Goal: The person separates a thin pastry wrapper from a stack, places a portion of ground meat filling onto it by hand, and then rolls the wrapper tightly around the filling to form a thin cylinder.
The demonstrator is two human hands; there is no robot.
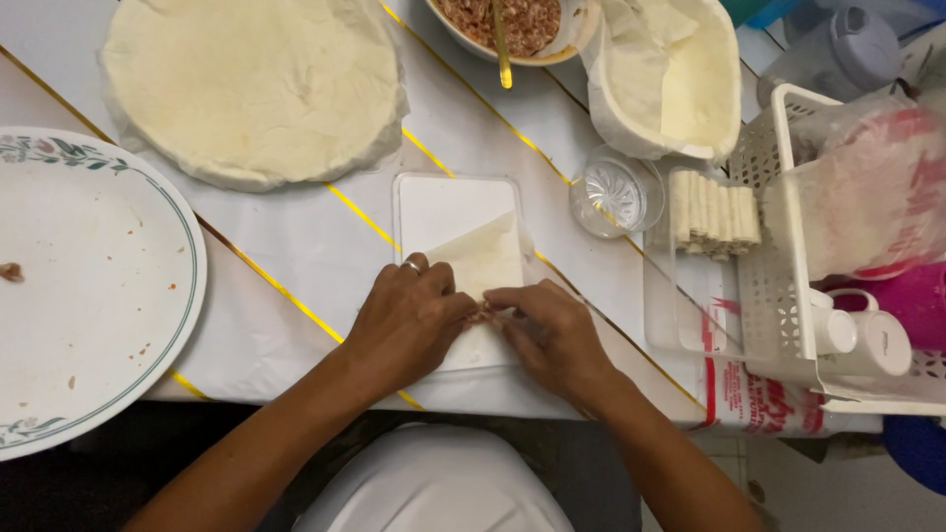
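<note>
A thin pale wrapper sheet point(483, 258) lies on a white rectangular board point(443, 202) in front of me. My left hand point(409, 315), with a ring on one finger, presses down on the wrapper's near edge. Touching it from the right, my right hand point(547, 330) pinches the same edge. A bit of reddish minced filling point(482, 314) shows between the fingertips of both hands. The near part of the wrapper is hidden under my hands.
A stack of round wrappers point(251, 84) lies at the back left, a large patterned plate point(84, 286) at the left. Behind are a bowl of minced filling point(507, 25) with a spoon, a cloth-lined bowl point(670, 79), a small glass dish point(613, 197), finished rolls point(714, 212) and a white basket point(788, 286).
</note>
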